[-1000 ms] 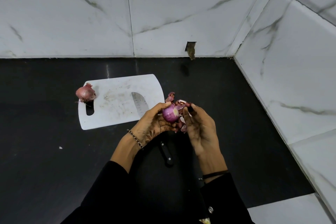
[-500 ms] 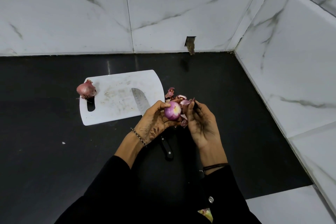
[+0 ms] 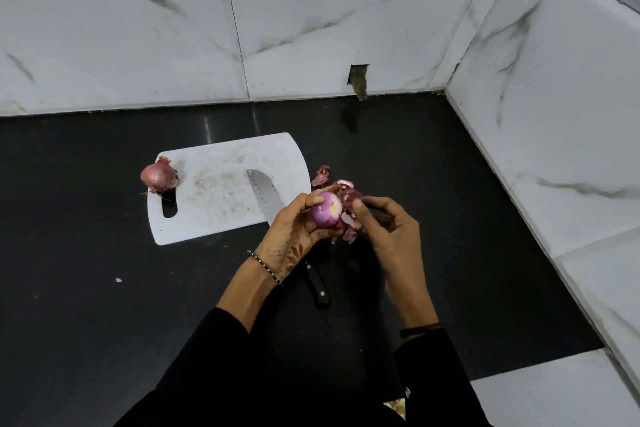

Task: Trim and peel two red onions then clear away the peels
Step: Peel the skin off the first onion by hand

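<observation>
While left hand [image 3: 294,229] grips onion [image 3: 327,210], right [image 3: 388,229] pinches peel [image 3: 351,199].

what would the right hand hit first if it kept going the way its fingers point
The right hand points up-left and pinches the loose skin; straight on it would likely meet the peeled onion that the left hand grips, right beside it.

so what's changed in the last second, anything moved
The left hand has rolled the half-peeled red onion so its pale cut end faces the camera. The right hand, held straighter before, now curls in and pinches the loose purple skin at the onion's right side. Unchanged: the unpeeled red onion at the left edge of the white plastic cutting board, the black-handled knife, the peel scraps on the black counter.
</observation>
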